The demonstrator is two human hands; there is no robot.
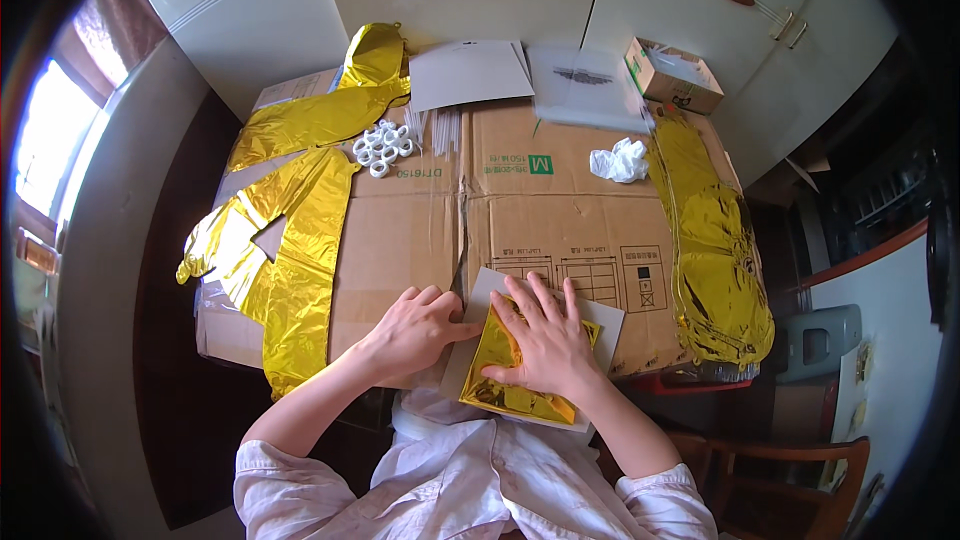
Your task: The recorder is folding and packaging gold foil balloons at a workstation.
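Observation:
A folded gold foil balloon (pixel 535 401) lies on a light grey card (pixel 608 323) at the table's near edge. My right hand (pixel 545 337) presses flat on the folded foil with its fingers spread. My left hand (pixel 418 328) is beside the card, its fingers curled into a loose fist. One digit stretches out to the right and touches the card's left part. Nothing shows in the left hand's curled fingers. Part of the foil is hidden under my right hand.
Flattened cardboard (pixel 400 240) covers the table. Gold foil balloons (pixel 310 250) spread at left, another gold stack (pixel 710 250) at right. Toward the back are white ribbon rolls (pixel 380 147), thin clear straws (pixel 446 132), grey cards (pixel 468 77), plastic bags (pixel 585 90), crumpled white plastic (pixel 620 161) and a small box (pixel 675 75).

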